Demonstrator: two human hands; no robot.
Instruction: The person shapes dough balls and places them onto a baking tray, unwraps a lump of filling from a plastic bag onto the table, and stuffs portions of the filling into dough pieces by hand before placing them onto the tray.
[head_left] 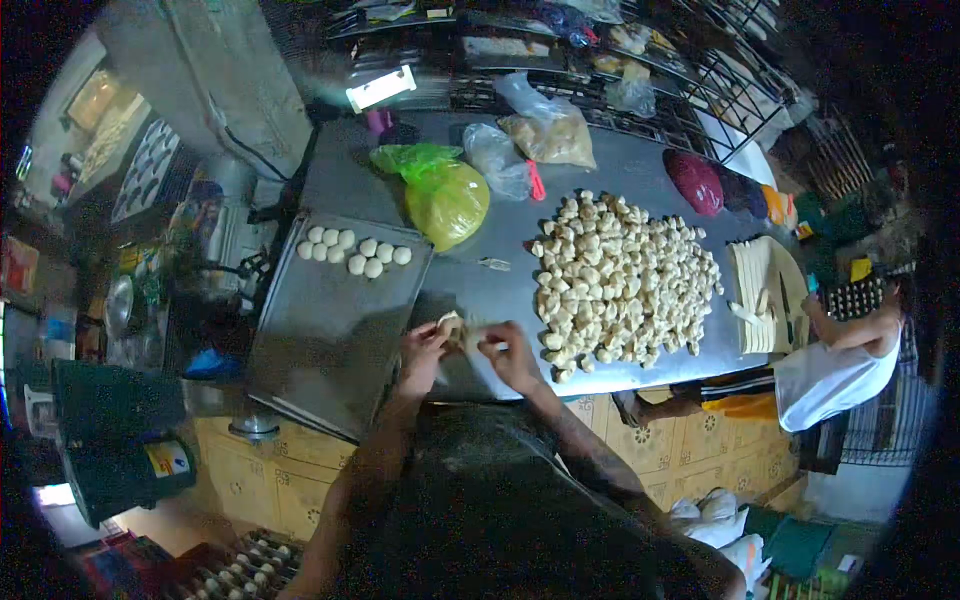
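My left hand (422,358) is closed around a small pale piece of dough (450,322), held just above the table near its front edge. Close beside it on the right, my right hand (512,360) has its fingers curled and pinched, slightly smeared by motion; what is between them cannot be made out. To the right lies a big pile of dough pieces (625,285). Left of my hands, a metal tray (325,335) carries two groups of smooth round dough balls (372,258) near its far edge. A small flat object (494,264) lies on the table beyond my hands.
A green and yellow plastic bag (447,205), clear bags (550,135) and a dark red bundle (693,182) stand farther back on the table (340,175). At right, a person in a white top (840,370) works beside a board of dough strips (755,295). Racks (690,75) line the back.
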